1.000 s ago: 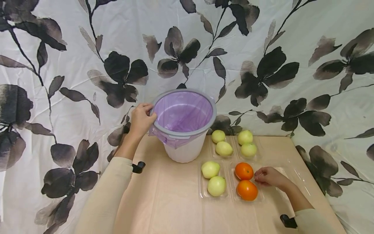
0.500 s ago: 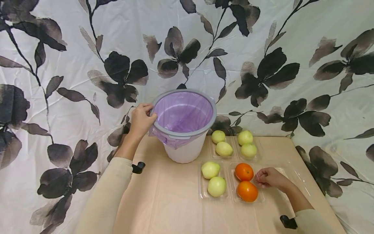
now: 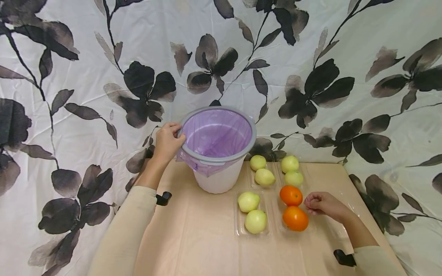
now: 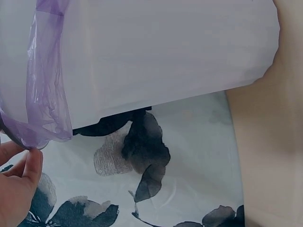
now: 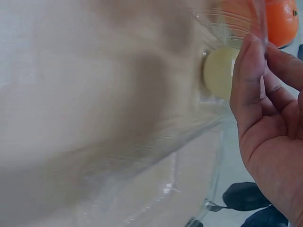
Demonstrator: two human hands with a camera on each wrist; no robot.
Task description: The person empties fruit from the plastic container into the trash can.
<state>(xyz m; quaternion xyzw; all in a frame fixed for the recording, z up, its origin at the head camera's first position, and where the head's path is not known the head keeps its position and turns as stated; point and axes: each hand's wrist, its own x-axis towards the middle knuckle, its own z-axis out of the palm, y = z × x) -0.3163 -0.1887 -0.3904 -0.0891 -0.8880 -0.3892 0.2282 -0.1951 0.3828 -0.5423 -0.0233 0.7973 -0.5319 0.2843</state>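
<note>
My left hand [image 3: 168, 142] grips the grey rim [image 3: 251, 147] of a white trash bin [image 3: 219, 183]. A purple bag [image 3: 217, 130] lines the bin and folds over that rim; in the left wrist view its edge hangs beside my fingers. Between thumb and fingers, my right hand [image 3: 324, 206] pinches the edge of a clear plastic tray [image 5: 260, 21]. Two round orange fruits [image 3: 295, 218] sit in this tray, which is raised off the table. Just left of it, two pale yellow-green fruits [image 3: 256, 221] lie in another clear tray.
Behind these, several more yellow-green fruits [image 3: 264, 177] lie in two clear trays near the table's back edge. More clear plastic trays [image 5: 180, 177] lie at the right, under my right arm. A floral cloth [image 3: 214, 50] hangs behind and beside the table [image 3: 193, 230].
My right hand has lifted the tray with the orange fruits, moving slightly up and to the right in the head view. My left hand stays on the bin's rim.
</note>
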